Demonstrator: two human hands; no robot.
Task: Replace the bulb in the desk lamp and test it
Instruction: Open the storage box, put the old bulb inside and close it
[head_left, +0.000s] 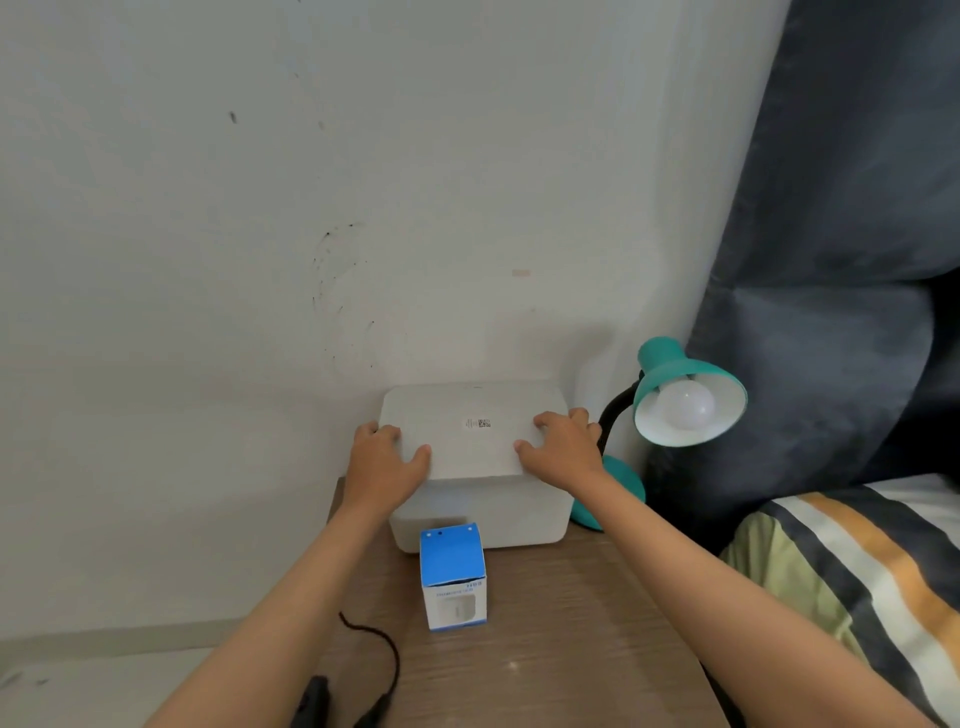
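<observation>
Head view. Wooden table (545, 623) against a marked wall (260, 208).

Far centre: white box (475, 457), lidded. Left hand (387, 460) on the lid's left edge, right hand (563, 447) on its right edge; both spread wide and pressed to the lid, fingers over the top. Clamping or merely resting: cannot tell.

Far right: teal lamp (685, 395), gooseneck, base partly behind the right wrist. Bulb (685, 408) seated in the shade, unlit. Not yet removed, by the look of it.

Near centre: blue-and-white carton (453, 577), upright, just in front of the white box; likely the new bulb.

Near left: black cable (384, 649) running to a dark plug at the frame edge.

Right: dark curtain, striped bedding.

Risks, as judgement: right elbow or the box nudging the lamp base and tipping it; box sliding forward into the carton and knocking it off the table; cable snagging on a forearm.

Writing: small barcode sticker (478, 423) on the lid, unreadable. Carton print too small and blurred to read. No brand legible.
</observation>
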